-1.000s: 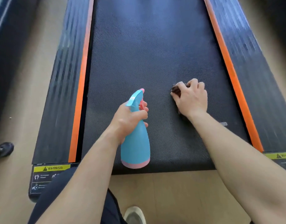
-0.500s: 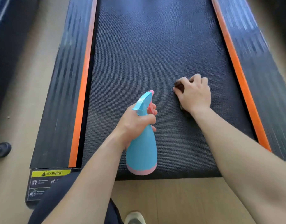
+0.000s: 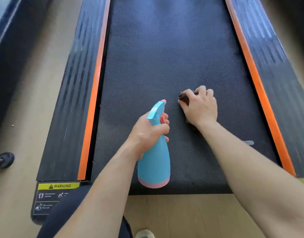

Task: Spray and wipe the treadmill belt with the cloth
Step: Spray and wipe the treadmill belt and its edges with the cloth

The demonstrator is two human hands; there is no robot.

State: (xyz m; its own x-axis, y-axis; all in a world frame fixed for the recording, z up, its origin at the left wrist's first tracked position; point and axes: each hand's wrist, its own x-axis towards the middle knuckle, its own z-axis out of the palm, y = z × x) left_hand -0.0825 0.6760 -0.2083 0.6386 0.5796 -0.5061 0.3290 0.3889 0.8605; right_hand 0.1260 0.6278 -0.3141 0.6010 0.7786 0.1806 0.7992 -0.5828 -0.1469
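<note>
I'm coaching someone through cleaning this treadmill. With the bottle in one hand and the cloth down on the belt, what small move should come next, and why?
Probably a squeeze of the trigger: the left hand grips the spray bottle with its nozzle aimed up the belt, and the right hand holds the cloth down to its right, ready to wipe the wetted patch.

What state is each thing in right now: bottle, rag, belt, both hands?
treadmill belt: wet or dry, cannot tell.
spray bottle: held, nozzle pointing forward over the belt.
left hand: grips the bottle's neck, fingers at the trigger.
cloth: bunched, on the belt, mostly under the hand.
right hand: fingers curled over the cloth.
</note>
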